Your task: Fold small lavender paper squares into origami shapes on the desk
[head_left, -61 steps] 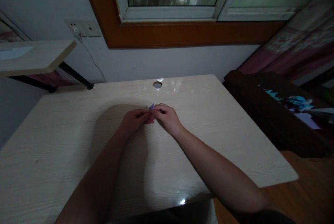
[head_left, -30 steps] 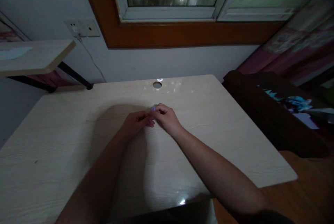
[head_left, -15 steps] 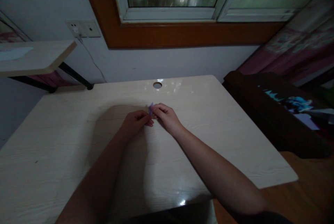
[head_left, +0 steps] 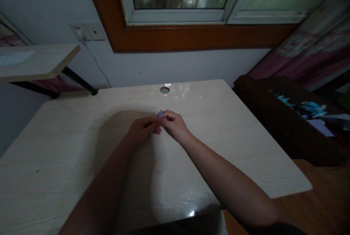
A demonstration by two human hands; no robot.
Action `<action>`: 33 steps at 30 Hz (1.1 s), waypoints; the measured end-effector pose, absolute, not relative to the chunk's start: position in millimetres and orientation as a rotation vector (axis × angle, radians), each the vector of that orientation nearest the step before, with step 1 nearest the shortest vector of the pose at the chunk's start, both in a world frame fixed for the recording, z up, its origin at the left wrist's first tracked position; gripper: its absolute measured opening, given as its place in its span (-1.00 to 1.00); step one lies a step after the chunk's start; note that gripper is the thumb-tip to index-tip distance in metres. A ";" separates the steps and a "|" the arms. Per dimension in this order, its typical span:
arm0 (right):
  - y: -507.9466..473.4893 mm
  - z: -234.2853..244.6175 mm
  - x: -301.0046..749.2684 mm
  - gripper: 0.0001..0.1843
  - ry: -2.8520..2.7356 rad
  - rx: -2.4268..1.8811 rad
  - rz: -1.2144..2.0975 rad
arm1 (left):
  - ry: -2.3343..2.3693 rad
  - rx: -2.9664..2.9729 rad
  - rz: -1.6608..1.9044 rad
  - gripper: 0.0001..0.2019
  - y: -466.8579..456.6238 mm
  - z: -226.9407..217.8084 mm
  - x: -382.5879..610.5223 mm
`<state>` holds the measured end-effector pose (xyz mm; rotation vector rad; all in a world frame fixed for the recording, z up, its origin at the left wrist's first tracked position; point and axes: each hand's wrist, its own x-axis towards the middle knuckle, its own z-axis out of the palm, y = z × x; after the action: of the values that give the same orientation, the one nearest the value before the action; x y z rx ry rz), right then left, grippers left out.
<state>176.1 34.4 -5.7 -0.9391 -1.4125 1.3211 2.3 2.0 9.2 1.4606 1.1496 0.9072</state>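
Note:
A small purple folded piece of paper (head_left: 159,114) is pinched between my two hands, its pointed tip sticking up above the fingers. My left hand (head_left: 143,127) is closed on its lower left side, thumb and fingertips together. From the right, my right hand (head_left: 172,121) grips it between thumb and forefinger. The fingertips of both hands almost meet and hide the lower part of the paper. Both hands are over the pale wood-grain desk (head_left: 218,147), near its middle.
Behind the hands, a round cable hole (head_left: 164,90) is cut in the desk. At the left stands a raised shelf (head_left: 41,60) on black legs (head_left: 79,80). A cord (head_left: 95,60) hangs from the wall socket (head_left: 79,30). Dark furniture with items on it (head_left: 287,118) is at the right.
The purple paper has turned a little, so that a broader pointed face shows above the fingers. My right thumb and fingers have shifted slightly down on it.

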 end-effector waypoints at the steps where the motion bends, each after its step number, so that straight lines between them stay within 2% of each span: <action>1: 34.5 -5.2 175.7 -0.75 -1.409 -0.933 1.331 | 1.148 1.459 0.911 -0.71 2.3 8.5 2.1; 22: 35.3 -2.6 177.3 -0.70 -1.434 -0.965 1.369 | 1.151 1.385 0.963 -0.72 2.8 8.6 3.4; 33: 31.8 -0.8 175.7 -0.76 -1.470 -0.978 1.297 | 1.157 1.467 0.932 -0.75 3.1 8.7 2.1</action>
<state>175.7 31.8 -0.8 -0.9780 -1.4697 1.2971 2.1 3.1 8.7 1.4669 1.1567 0.9315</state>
